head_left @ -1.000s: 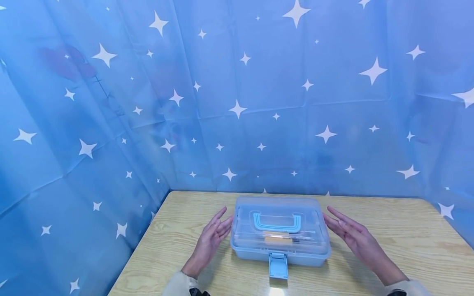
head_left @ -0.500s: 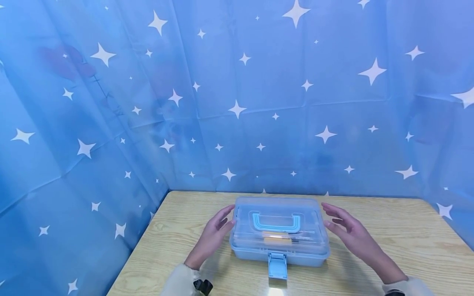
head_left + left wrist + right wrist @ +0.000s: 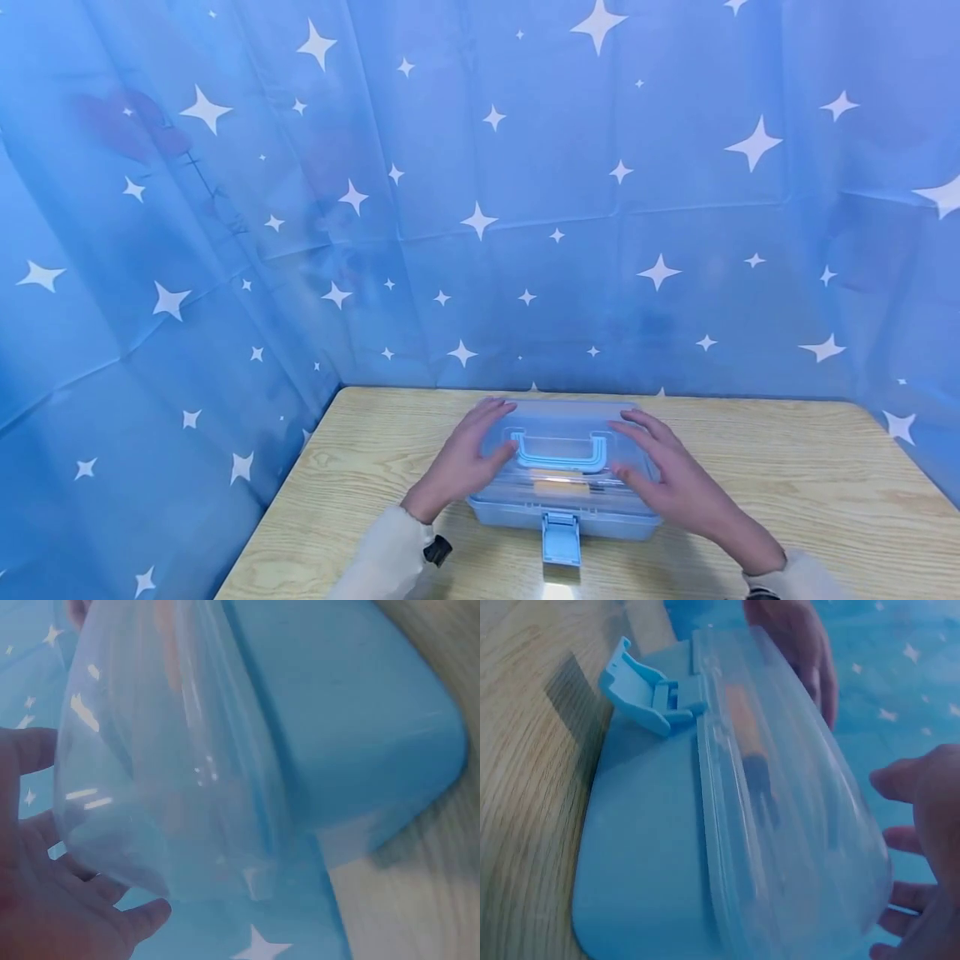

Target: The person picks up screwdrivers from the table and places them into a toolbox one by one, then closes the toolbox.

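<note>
A light blue plastic storage box [image 3: 510, 517] with a clear lid [image 3: 562, 410] sits on the table. Its blue carry handle [image 3: 562, 463] lies folded on the lid, and the front latch [image 3: 561, 546] hangs unfastened. My left hand [image 3: 457, 462] hovers by the lid's left side, fingers loosely bent and spread. Opposite it, my right hand [image 3: 671, 479] overlaps the lid's right side, fingers likewise spread around the corner. Both wrist views show fingertips close to the lid's edge. Through the lid, an orange item with a dark end [image 3: 757, 769] shows.
The wood-grain table [image 3: 787, 483] extends on both sides of the box. A blue curtain with white stars [image 3: 525, 167] hangs behind it and along the left side. A black band [image 3: 437, 550] is at the left wrist.
Both hands have moved inward and up from beside the box to over the lid's two sides, their fingers spreading. The box and its latch have stayed in place.
</note>
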Action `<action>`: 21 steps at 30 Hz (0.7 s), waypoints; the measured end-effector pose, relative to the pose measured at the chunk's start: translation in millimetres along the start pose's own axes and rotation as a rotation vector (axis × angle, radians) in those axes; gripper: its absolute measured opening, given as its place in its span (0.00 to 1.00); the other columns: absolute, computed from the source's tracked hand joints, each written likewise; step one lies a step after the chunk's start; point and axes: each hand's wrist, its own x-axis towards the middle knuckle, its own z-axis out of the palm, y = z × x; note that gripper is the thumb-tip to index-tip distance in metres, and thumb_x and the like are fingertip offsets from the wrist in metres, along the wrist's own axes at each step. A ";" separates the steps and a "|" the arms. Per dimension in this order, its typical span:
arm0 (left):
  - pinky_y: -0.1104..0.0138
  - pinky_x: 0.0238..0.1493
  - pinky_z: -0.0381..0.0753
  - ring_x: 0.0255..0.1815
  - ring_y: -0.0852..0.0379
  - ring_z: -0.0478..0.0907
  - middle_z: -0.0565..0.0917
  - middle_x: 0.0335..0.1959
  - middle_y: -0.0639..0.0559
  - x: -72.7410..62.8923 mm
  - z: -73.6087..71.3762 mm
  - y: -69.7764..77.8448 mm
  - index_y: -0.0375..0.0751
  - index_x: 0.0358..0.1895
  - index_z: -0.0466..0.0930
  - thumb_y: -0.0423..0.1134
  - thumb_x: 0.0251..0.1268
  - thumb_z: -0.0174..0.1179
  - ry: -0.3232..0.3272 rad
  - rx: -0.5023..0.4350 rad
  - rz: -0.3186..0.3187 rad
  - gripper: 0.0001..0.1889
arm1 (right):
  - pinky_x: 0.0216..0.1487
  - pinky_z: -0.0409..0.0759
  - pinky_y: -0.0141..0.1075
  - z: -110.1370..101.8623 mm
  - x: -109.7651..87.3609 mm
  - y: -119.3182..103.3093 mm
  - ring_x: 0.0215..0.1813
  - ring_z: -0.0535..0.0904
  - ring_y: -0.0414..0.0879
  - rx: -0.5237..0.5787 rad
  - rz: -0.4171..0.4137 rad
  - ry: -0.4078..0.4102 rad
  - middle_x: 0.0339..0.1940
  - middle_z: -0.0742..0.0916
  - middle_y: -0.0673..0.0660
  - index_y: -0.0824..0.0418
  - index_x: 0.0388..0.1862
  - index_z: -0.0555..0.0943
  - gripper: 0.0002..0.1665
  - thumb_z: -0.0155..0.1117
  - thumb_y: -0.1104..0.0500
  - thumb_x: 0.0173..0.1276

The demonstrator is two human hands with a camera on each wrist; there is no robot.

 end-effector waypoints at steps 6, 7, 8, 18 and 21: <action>0.44 0.76 0.52 0.78 0.43 0.57 0.66 0.74 0.44 13.2 6.6 7.2 0.47 0.73 0.68 0.51 0.73 0.55 -0.026 0.159 0.079 0.28 | 0.56 0.69 0.68 13.5 8.3 -14.2 0.69 0.65 0.65 -0.092 -0.156 0.002 0.69 0.73 0.66 0.60 0.67 0.75 0.31 0.70 0.56 0.66; 0.42 0.76 0.52 0.78 0.42 0.57 0.66 0.74 0.43 14.8 7.8 8.1 0.47 0.72 0.68 0.51 0.73 0.54 -0.030 0.174 0.083 0.28 | 0.56 0.69 0.67 15.9 9.1 -16.3 0.69 0.66 0.64 -0.113 -0.189 0.006 0.68 0.73 0.66 0.59 0.66 0.76 0.31 0.71 0.56 0.65; 0.42 0.76 0.51 0.78 0.41 0.56 0.66 0.75 0.43 15.9 8.7 9.1 0.47 0.72 0.68 0.52 0.73 0.53 -0.038 0.186 0.078 0.28 | 0.56 0.70 0.66 18.3 9.7 -18.2 0.68 0.67 0.63 -0.132 -0.221 0.011 0.68 0.74 0.65 0.59 0.66 0.76 0.32 0.71 0.56 0.64; 0.45 0.78 0.45 0.82 0.47 0.44 0.61 0.78 0.44 18.0 15.4 10.2 0.53 0.74 0.66 0.57 0.74 0.49 -0.096 0.295 0.023 0.29 | 0.61 0.72 0.58 39.1 4.0 -31.6 0.69 0.71 0.57 -0.345 -0.388 -0.052 0.71 0.73 0.62 0.53 0.70 0.74 0.39 0.70 0.43 0.63; 0.46 0.79 0.45 0.82 0.47 0.44 0.60 0.78 0.45 19.6 16.5 10.2 0.54 0.75 0.65 0.59 0.74 0.48 -0.102 0.340 0.013 0.30 | 0.69 0.62 0.53 45.7 1.6 -31.7 0.70 0.70 0.55 -0.435 -0.397 -0.063 0.71 0.74 0.61 0.52 0.71 0.72 0.47 0.72 0.35 0.56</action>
